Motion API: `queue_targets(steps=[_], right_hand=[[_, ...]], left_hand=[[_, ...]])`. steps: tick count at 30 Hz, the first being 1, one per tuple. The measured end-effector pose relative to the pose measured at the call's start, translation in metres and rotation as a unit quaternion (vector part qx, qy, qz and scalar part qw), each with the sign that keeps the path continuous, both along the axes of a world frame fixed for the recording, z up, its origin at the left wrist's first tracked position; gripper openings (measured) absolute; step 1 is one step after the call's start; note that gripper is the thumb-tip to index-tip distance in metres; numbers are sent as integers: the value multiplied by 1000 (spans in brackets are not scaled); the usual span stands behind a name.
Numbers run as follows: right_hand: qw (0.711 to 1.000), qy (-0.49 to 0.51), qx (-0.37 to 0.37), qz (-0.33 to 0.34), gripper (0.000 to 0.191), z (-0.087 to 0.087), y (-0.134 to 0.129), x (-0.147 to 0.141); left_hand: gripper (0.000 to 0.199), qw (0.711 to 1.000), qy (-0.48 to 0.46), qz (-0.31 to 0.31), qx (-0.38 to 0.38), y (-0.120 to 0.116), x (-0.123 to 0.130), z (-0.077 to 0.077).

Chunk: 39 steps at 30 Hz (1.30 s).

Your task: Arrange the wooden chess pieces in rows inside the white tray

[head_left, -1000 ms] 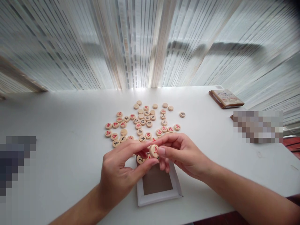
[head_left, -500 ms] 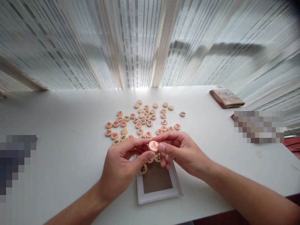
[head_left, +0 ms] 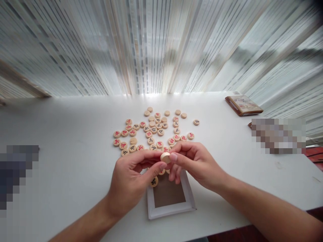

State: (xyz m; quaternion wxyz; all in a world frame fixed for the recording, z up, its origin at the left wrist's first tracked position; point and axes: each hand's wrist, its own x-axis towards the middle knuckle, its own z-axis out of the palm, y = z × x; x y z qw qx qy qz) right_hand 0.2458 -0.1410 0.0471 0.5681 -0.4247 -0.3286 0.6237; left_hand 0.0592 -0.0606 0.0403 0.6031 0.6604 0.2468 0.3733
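Note:
A round wooden Chinese chess piece (head_left: 165, 157) is pinched between my two hands, its pale unmarked face turned up. My left hand (head_left: 133, 171) grips it from the left with thumb and fingers. From the right, my right hand (head_left: 195, 163) holds the same piece between thumb and forefinger. Below them lies an open white-rimmed box (head_left: 168, 212) with a brown bottom. Inside its upper left part sits a piece with a black character (head_left: 153, 182); others beside it are partly hidden by my hands. Beyond my fingers, many loose pieces (head_left: 150, 140) are scattered, red and black, some face down.
On the white table (head_left: 75, 188), a flat brown box with a printed lid (head_left: 244, 105) lies at the back right. Nearer is a blurred-out brownish object (head_left: 277, 136). A blurred dark object (head_left: 15, 174) is at the left edge. Striped curtains (head_left: 151, 43) hang behind the table.
The piece in my hands has turned over: its red character faced up before, and now a blank side shows. Both hands stay in nearly the same place.

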Motion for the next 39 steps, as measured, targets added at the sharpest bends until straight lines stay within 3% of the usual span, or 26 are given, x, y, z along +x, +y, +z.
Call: queue_targets(steps=[5,12,16,25,34,39], right_hand=[[999,9,-28,13,35,-3,0,1],[998,18,-48,28,39,-3,-1,-1],[998,29,-54,30,38,-3,-1,-1],[997,51,-39,42,32,-2,-1,2],[998,45,-15,42,29,-4,1,4],[999,-16,35,14,21,-7,1,2]], left_hand=[[22,995,-11,-18,-96,0,1,4],[30,993,27,-25,111,2,-2,-1],[36,986,24,-51,155,2,-2,-3],[29,996,38,-45,67,0,-4,-6],[21,988,-30,-70,-132,1,2,1],[19,987,-39,-59,-142,3,2,2]])
